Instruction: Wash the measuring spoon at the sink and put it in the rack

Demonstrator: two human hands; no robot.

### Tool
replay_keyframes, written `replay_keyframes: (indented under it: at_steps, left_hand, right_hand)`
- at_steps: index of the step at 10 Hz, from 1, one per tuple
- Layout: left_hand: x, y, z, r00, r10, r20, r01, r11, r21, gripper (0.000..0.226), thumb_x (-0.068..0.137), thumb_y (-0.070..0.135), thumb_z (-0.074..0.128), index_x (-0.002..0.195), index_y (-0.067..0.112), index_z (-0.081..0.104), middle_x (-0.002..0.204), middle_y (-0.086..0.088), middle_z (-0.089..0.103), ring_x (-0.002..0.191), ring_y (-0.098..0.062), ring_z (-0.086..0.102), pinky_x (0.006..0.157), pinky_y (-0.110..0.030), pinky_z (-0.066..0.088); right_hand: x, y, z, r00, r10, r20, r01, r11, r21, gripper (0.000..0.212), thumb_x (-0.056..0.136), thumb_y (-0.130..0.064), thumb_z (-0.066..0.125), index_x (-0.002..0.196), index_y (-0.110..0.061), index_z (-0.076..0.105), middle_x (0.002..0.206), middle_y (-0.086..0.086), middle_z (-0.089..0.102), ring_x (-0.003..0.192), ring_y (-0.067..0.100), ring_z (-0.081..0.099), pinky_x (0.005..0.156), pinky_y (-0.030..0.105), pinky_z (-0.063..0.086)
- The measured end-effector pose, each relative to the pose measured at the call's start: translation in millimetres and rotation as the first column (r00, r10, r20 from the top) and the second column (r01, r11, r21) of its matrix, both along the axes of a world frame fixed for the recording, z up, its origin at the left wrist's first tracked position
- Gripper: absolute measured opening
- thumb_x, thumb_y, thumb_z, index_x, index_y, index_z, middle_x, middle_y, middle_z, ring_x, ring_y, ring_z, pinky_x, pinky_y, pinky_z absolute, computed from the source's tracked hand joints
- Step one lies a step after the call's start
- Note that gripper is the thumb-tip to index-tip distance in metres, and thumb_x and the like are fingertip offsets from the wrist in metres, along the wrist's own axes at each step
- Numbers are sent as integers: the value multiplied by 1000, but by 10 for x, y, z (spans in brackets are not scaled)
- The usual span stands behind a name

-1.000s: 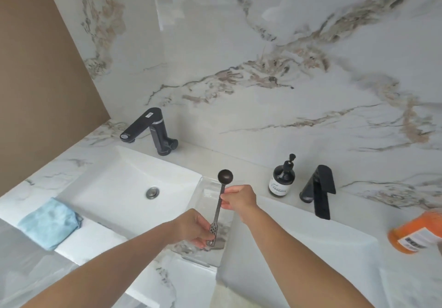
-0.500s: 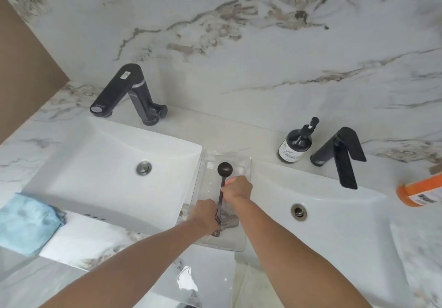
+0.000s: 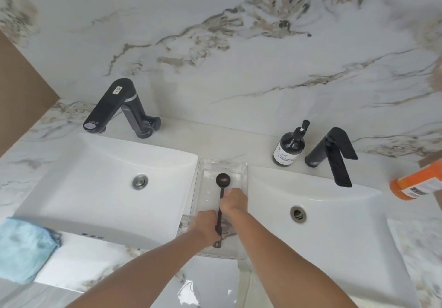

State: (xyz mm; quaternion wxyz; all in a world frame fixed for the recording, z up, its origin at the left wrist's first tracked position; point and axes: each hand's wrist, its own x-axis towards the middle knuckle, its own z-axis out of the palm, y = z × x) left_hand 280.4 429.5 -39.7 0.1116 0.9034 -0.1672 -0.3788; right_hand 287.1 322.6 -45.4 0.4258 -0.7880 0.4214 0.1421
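A dark long-handled measuring spoon [image 3: 222, 180] lies lengthwise low in a clear plastic tray [image 3: 202, 176] that sits on the counter between two white sinks. Its round bowl points toward the wall. My left hand [image 3: 206, 224] grips the near end of the handle. My right hand [image 3: 234, 199] pinches the handle nearer the bowl. Whether the spoon touches the tray floor is unclear.
The left sink [image 3: 79, 178] has a black faucet [image 3: 119, 107]; the right sink [image 3: 358, 226] has another black faucet [image 3: 334, 152]. A dark soap pump bottle [image 3: 289, 147] stands between them. An orange bottle [image 3: 416, 183] lies at right, a blue cloth [image 3: 24, 250] at left.
Both hands have lowered the spoon from upright above the tray down into it, level. The camera view has tilted downward.
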Motion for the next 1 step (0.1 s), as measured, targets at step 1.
replay_keyframes:
  at_steps: [1]
  left_hand:
    - [-2,-35,97,999,-16,-40,17,1000,19,35,84,16,69,116,7,60,110,-11,66,107,-29,67,77,-31,54]
  right_hand:
    - [-68,-9,142,1000,5,-9,-5,1000,27,25,84,-1,51,64,-13,42,68,1,47,57,13,45,44,22,34]
